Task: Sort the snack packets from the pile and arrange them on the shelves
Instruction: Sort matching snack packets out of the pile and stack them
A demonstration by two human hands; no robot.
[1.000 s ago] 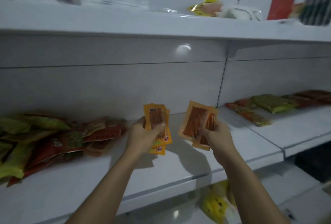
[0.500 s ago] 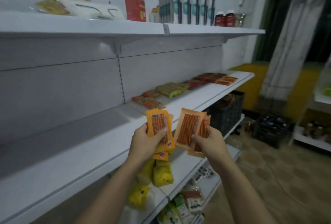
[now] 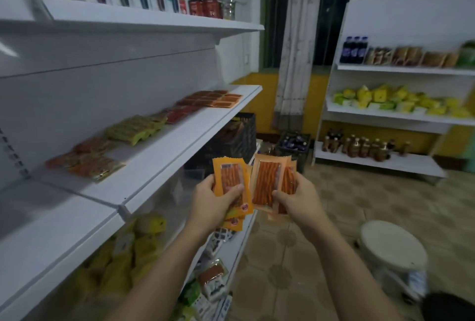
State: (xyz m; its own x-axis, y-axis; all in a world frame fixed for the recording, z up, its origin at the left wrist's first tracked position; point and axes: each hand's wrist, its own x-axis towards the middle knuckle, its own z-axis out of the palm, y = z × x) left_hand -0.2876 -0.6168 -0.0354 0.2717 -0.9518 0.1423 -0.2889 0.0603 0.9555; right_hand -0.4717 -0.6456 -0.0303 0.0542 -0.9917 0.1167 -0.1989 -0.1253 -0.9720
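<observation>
While both hands stay raised near the middle shelf [image 3: 164,156], each grips orange snack packets. Left hand [image 3: 213,202] clamps one stack [image 3: 231,179]; right hand [image 3: 298,202] pinches another [image 3: 267,182].

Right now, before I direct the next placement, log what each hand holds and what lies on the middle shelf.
left hand: grips left stack of orange packets, fanned
right hand: grips right stack of orange packets
middle shelf: packets lie flat in groups
far end: orange packet rows
next: red packets, then green packets
nearest: reddish-orange packets
</observation>
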